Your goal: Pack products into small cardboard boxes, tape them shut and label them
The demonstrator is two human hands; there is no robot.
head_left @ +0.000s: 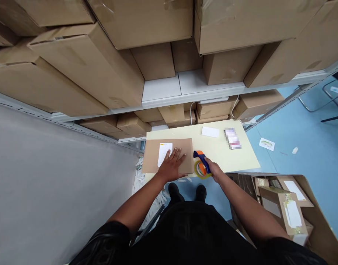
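Note:
A flat brown cardboard box [152, 156] lies on the left part of the pale yellow table [224, 158], with a white label [163, 152] on its top. My left hand [172, 166] rests on the box with its fingers spread, partly over the label's right edge. Just beyond the box's right side, my right hand [213, 170] is wrapped round the blue handle of a tape dispenser [203, 162]. The dispenser has an orange part and a roll of yellowish tape, and is held near the table's front edge.
A white paper [210, 132] and a blurred item [232, 138] lie at the table's back. Shelves [166, 88] with cardboard boxes [146, 22] rise behind it. At the lower right stands a large carton [320, 217] holding several labelled parcels [274, 195]. A grey wall [61, 176] is at the left.

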